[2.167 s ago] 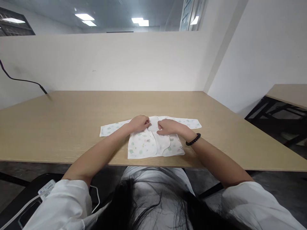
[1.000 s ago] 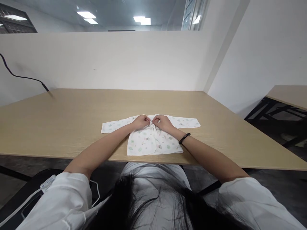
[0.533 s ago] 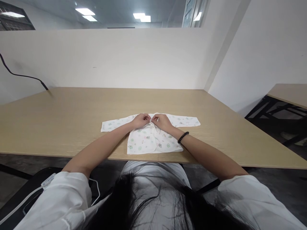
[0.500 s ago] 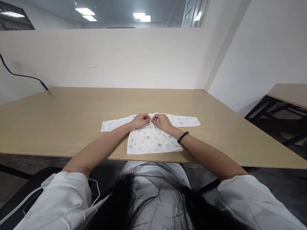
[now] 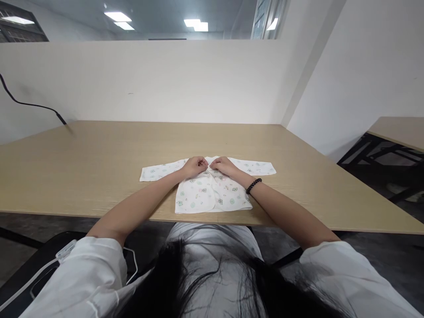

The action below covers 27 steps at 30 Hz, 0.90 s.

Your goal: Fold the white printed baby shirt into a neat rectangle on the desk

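Note:
A small white baby shirt (image 5: 198, 196) with a scattered print lies near the table's front edge, its sleeves spread out to both sides and its hem towards me. My left hand (image 5: 196, 167) is closed on the cloth at the upper front opening, fingertips pinched. Just across from it my right hand (image 5: 222, 165), a dark beaded bracelet on its wrist, also pinches the front at the chest. Between the two hands the cloth is slightly puckered. The fingertips hide the exact bit of fabric they grip.
The wooden table (image 5: 109, 145) reaches back to a white partition (image 5: 185, 84). A black cable (image 5: 36, 105) hangs at the far left. Another table (image 5: 400, 132) stands at the right. A white cord (image 5: 29, 282) runs by my left sleeve.
My right hand's fingers have shifted slightly and flattened over the cloth. My left hand and the shirt stay almost where they were.

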Tool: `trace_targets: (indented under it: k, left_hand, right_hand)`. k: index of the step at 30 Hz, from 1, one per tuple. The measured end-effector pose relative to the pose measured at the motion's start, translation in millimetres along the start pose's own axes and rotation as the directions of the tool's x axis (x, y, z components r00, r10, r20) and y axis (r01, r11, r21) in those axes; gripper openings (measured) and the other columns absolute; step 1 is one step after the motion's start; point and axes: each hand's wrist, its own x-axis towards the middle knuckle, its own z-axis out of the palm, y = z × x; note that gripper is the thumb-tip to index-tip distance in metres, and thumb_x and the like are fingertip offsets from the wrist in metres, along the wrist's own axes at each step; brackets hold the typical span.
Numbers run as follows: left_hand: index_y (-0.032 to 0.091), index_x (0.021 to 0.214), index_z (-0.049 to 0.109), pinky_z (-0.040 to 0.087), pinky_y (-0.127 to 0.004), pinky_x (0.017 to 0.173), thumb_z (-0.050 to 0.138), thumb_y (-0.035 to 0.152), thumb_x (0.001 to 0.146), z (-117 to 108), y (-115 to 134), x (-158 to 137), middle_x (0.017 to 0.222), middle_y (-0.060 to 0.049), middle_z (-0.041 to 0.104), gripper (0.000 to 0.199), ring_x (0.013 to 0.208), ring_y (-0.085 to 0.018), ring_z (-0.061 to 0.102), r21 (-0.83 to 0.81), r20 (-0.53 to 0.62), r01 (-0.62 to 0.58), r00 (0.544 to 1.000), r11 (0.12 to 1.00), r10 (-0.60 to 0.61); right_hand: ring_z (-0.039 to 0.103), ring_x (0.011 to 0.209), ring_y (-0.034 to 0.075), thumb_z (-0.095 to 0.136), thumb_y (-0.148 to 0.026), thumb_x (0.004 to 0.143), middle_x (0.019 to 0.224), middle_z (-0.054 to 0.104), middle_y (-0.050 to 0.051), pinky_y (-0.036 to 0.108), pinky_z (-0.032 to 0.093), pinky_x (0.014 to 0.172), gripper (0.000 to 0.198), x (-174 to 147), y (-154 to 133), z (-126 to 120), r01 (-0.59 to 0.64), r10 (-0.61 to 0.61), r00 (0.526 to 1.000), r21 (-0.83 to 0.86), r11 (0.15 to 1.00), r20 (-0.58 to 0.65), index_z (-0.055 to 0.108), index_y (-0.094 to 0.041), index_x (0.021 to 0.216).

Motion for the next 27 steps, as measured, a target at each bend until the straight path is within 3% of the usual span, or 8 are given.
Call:
trace_targets:
  k: [5,8,11,15,19,22,27]
  left_hand:
    - [0.016,0.083,0.069,0.042,-0.024,0.062,0.066,0.032,0.072,-0.8,3.2,-3.6,0.073,-0.001,0.066,0.019,0.063,-0.012,0.054,0.051,-0.025,-0.039,0.999,0.998,0.041]
    - [0.017,0.079,0.07,0.042,-0.026,0.063,0.065,0.033,0.073,-2.2,3.9,-4.3,0.071,-0.001,0.066,0.018,0.065,-0.014,0.055,0.088,-0.021,-0.058,0.998,0.994,0.06]
    - [0.017,0.074,0.068,0.041,-0.026,0.063,0.064,0.032,0.073,-3.0,5.3,-4.7,0.072,-0.001,0.067,0.016,0.067,-0.015,0.055,0.116,-0.018,-0.068,0.997,0.991,0.071]
    - [0.017,0.069,0.065,0.038,-0.026,0.06,0.062,0.034,0.076,-2.9,9.7,-6.4,0.067,-0.001,0.064,0.018,0.063,-0.014,0.052,0.134,-0.018,-0.067,0.997,0.989,0.07]
    - [0.017,0.061,0.062,0.038,-0.026,0.06,0.062,0.035,0.077,-3.5,16.6,-11.6,0.061,0.001,0.06,0.024,0.061,-0.013,0.05,0.113,0.09,-0.104,0.992,0.988,0.094]
    - [0.017,0.066,0.068,0.039,-0.026,0.06,0.066,0.035,0.074,-4.4,21.0,-16.5,0.064,0.0,0.062,0.02,0.061,-0.013,0.051,0.078,0.205,-0.127,0.973,0.989,0.109]
    - [0.015,0.075,0.073,0.038,-0.025,0.056,0.071,0.036,0.072,-7.7,23.4,-18.3,0.065,-0.001,0.062,0.022,0.059,-0.011,0.048,0.028,0.314,-0.128,0.943,0.991,0.113]
  right_hand:
    - [0.06,0.07,0.015,0.063,-0.024,0.08,0.076,0.07,0.004,0.023,0.038,0.061,0.01,-4.7,-7.3,-0.9,-0.017,0.016,0.998,-0.024,1.0,-0.061,0.067,-0.016,0.08]
    - [0.059,0.068,0.014,0.067,-0.034,0.08,0.077,0.069,0.004,0.023,0.037,0.059,0.017,-15.0,-15.7,-3.0,-0.023,0.019,0.996,-0.038,0.999,-0.088,0.063,-0.018,0.081]
    - [0.054,0.06,0.014,0.074,-0.042,0.072,0.067,0.065,0.001,0.024,0.033,0.054,0.027,-26.4,-22.0,-7.7,0.002,0.002,0.999,-0.07,0.998,0.054,0.06,-0.019,0.075]
    - [0.048,0.056,0.012,0.07,-0.034,0.071,0.059,0.057,-0.002,0.025,0.03,0.053,0.021,-32.1,-22.5,-17.7,0.061,-0.045,0.967,-0.055,0.997,0.252,0.058,-0.018,0.065]
    - [0.039,0.049,0.01,0.063,-0.028,0.072,0.053,0.051,-0.003,0.026,0.028,0.05,0.016,-29.8,-16.7,-31.8,0.064,-0.063,0.952,0.007,0.998,0.299,0.06,-0.017,0.062]
    - [0.036,0.047,0.009,0.062,-0.027,0.07,0.05,0.047,-0.004,0.025,0.027,0.048,0.013,-29.0,-13.4,-38.0,0.047,-0.059,0.95,0.045,0.998,0.307,0.062,-0.016,0.063]
    - [0.045,0.055,0.011,0.067,-0.023,0.063,0.058,0.057,-0.002,0.024,0.031,0.052,0.009,-28.1,-13.1,-32.5,0.019,-0.038,0.968,0.08,0.997,0.249,0.067,-0.015,0.068]
